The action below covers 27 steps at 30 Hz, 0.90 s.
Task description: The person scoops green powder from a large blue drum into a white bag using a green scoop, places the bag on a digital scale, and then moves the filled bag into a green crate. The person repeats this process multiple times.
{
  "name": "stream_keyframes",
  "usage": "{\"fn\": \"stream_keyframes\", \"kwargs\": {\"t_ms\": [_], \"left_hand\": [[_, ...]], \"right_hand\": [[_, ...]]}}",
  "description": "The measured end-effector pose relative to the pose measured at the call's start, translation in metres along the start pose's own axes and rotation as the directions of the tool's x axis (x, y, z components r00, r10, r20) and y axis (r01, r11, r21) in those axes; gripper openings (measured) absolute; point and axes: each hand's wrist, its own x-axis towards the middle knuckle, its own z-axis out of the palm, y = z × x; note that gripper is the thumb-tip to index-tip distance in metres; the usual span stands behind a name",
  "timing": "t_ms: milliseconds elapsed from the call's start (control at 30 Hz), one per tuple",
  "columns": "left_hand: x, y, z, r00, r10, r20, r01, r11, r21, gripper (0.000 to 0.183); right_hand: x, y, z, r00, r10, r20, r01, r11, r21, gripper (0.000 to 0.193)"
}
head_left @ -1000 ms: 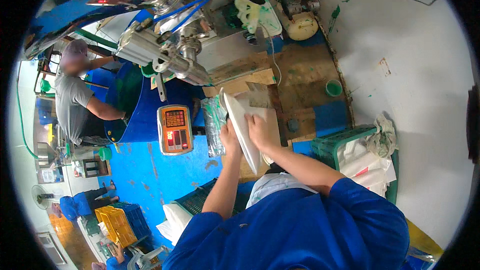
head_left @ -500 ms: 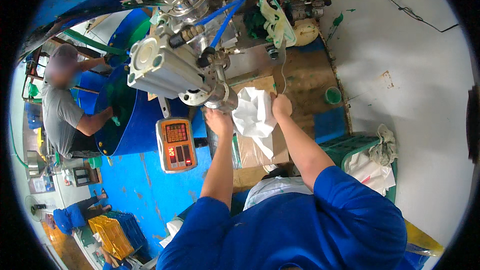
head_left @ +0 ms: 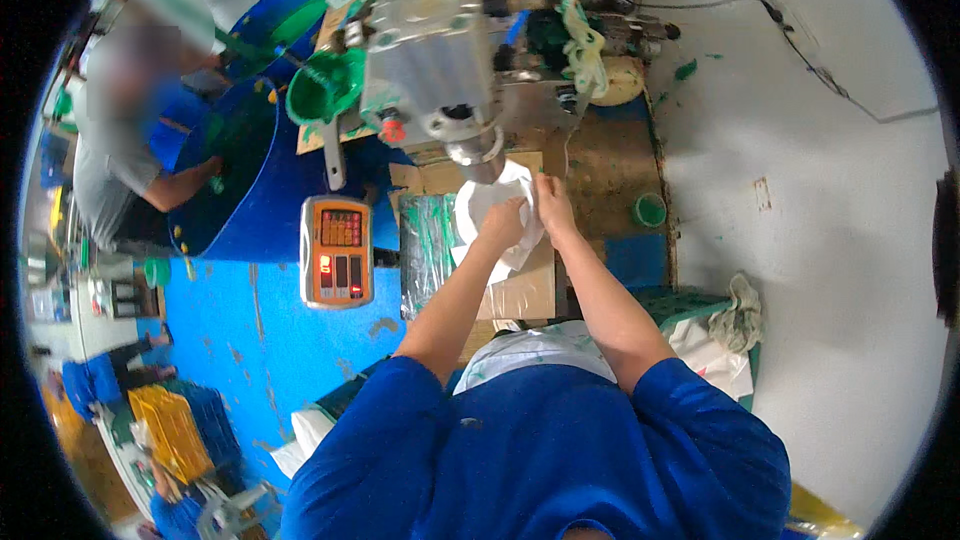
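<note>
White bag (head_left: 483, 203) is positioned at the end of the metal nozzle (head_left: 477, 154), over the cardboard box (head_left: 528, 292). Right hand (head_left: 553, 206) grips the bag's right edge. Left hand (head_left: 505, 224) contacts the bag at its opening; finger closure cannot be determined. Green-smeared clear plastic (head_left: 426, 245) lies left of the bag; an orange scale (head_left: 337, 252) stands farther left.

Right of the bare right hand (head_left: 553, 208), passage is possible above the flat brown stained area (head_left: 615, 178); the silver cylindrical metal nozzle (head_left: 475, 152) obstructs the far edge of the white crumpled bag (head_left: 472, 214)
</note>
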Motion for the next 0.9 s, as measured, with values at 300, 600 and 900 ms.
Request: {"fn": "stream_keyframes", "kwargs": {"t_ms": [300,600,900], "left_hand": [[-0.213,0.003,0.021,0.917,-0.368,-0.154,0.276,0.864,-0.420,0.020],[-0.418,-0.040,0.131,0.041,-0.956,0.291,0.428,-0.246,-0.869,0.017],[-0.528,-0.032,0.217,-0.067,-0.862,0.503,-0.845,-0.220,-0.488,0.075]], "right_hand": [[-0.003,-0.013,-0.025,0.919,0.195,0.344,-0.307,0.900,0.310,0.059],[0.010,0.007,-0.034,0.893,0.248,0.376,-0.431,0.715,0.551,0.052],[-0.080,0.134,-0.014,0.670,0.473,0.573,-0.040,0.793,-0.608,0.021]]}}
